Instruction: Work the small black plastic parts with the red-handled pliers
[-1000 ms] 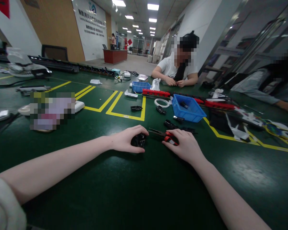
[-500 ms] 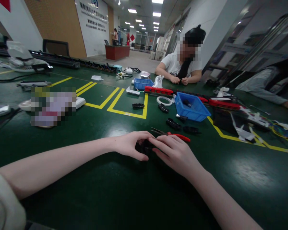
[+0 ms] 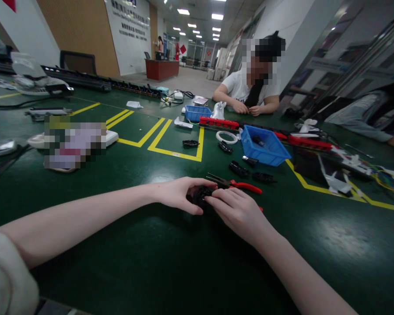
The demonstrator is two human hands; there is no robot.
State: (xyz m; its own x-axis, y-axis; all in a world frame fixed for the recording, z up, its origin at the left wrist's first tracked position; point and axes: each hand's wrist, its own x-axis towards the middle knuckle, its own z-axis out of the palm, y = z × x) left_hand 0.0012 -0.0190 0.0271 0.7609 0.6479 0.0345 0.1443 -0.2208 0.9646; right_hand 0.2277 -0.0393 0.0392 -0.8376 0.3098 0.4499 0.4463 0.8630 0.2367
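My left hand (image 3: 180, 194) curves its thumb and fingers around a small black plastic part (image 3: 200, 197) just over the green table. From the other side my right hand (image 3: 238, 210) reaches in, its fingertips pinched together against that part; whether a smaller piece sits between them I cannot make out. Behind my right hand lie needle-nose pliers (image 3: 239, 184) with red handles, partly covered by its fingers. Farther back rest several similar black parts, among them one nearer piece (image 3: 239, 169) and one (image 3: 190, 143) inside a yellow-taped rectangle.
A blue bin (image 3: 265, 146) with a black piece in it stands beyond the pliers, near a white ring (image 3: 226, 137). Red strips (image 3: 219, 123) lie behind. A phone (image 3: 77, 146) is at left. Across the table sits a person (image 3: 262, 87) handling something dark.
My right fingers have drawn back from the left fingertips and now pinch at the black part, so more of it shows. The view has shifted slightly.
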